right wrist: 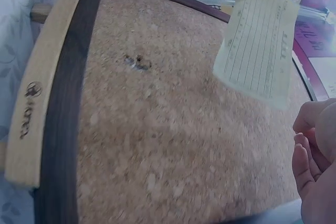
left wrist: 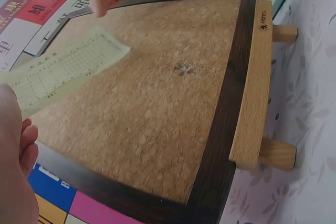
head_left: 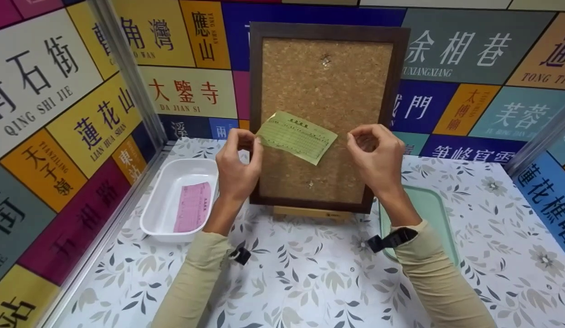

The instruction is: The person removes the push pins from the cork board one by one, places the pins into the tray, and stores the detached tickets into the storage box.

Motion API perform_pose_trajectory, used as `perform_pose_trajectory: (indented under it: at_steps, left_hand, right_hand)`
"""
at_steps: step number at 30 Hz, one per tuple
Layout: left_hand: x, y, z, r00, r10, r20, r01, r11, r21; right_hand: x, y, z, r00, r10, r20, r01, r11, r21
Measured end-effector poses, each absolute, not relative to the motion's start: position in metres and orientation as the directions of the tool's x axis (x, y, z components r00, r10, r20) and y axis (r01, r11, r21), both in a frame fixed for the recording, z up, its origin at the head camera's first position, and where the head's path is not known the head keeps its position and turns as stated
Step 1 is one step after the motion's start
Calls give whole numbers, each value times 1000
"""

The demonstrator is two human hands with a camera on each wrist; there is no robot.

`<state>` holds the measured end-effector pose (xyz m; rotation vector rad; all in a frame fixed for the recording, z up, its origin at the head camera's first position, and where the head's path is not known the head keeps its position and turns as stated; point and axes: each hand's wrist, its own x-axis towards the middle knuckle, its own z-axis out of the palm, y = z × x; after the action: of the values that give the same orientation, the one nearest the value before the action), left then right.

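Note:
A green printed paper slip [head_left: 298,138] with ruled lines is tilted in front of a dark-framed cork board [head_left: 328,95]. My left hand [head_left: 239,164] pinches the slip's left edge between thumb and fingers. At the slip's right, apart from it, my right hand [head_left: 378,157] has its fingers curled and the thumb close to the index fingertip. I see nothing between those fingertips. In the left wrist view the slip [left wrist: 68,66] stretches from the left fingers across the board. The right wrist view shows the slip [right wrist: 257,45] hanging from the left fingertips.
The board leans upright on a wooden stand [head_left: 310,212]. On the left, a white tray [head_left: 150,214] holds a pink printed slip [head_left: 193,207]. A pale green tray [head_left: 435,209] lies partly behind the right arm. Panels with large characters line the walls around the floral table [head_left: 300,282].

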<state>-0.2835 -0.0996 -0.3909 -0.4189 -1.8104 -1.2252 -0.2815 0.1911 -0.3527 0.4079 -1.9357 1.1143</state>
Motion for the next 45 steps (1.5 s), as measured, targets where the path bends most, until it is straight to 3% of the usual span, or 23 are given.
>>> perform_pose_trajectory:
  at_steps: [13, 24, 45]
  left_hand:
    - [-276, -117, -396, -560, -160, 813, 706, 422, 569]
    - [-273, -132, -400, -568, -144, 811, 719, 392, 574]
    - [-273, -167, -416, -608, -133, 783, 700, 374, 608]
  right_hand:
    - [-269, 227, -377, -627, 129, 768, -591, 564, -578]
    - [-236, 242, -381, -671, 144, 727, -540, 577, -613]
    - [-239, 313, -438, -735, 186, 652, -407, 648, -644]
